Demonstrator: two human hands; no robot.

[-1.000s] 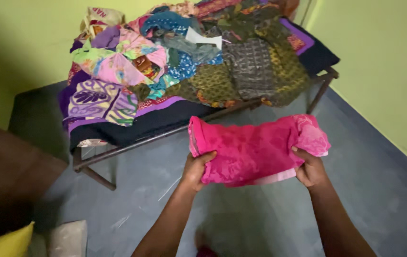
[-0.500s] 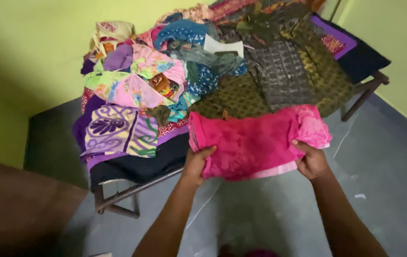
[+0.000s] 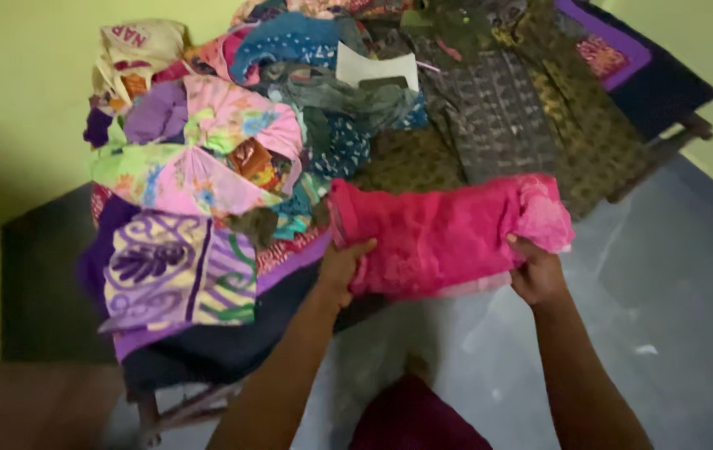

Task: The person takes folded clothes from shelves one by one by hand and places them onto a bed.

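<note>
1. Both hands clamp one folded bright-pink lacy cloth (image 3: 444,237): left hand (image 3: 341,271) on its left end, right hand (image 3: 537,273) on its right; held above the cot's (image 3: 206,354) near edge.
2. Judgement: keep it taut and level, edges matched, so the fold holds.
3. Count: two hands, one pink cloth, one purple-and-cream printed folded fabric (image 3: 181,271), one white card piece (image 3: 377,71); heaped garments too tangled to count.

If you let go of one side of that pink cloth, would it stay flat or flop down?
It would probably flop: the pink lacy garment already sags and bunches between the left hand and the right hand. It looks thin, so likely light. Its ruffled right end suggests it crumples easily.
</note>
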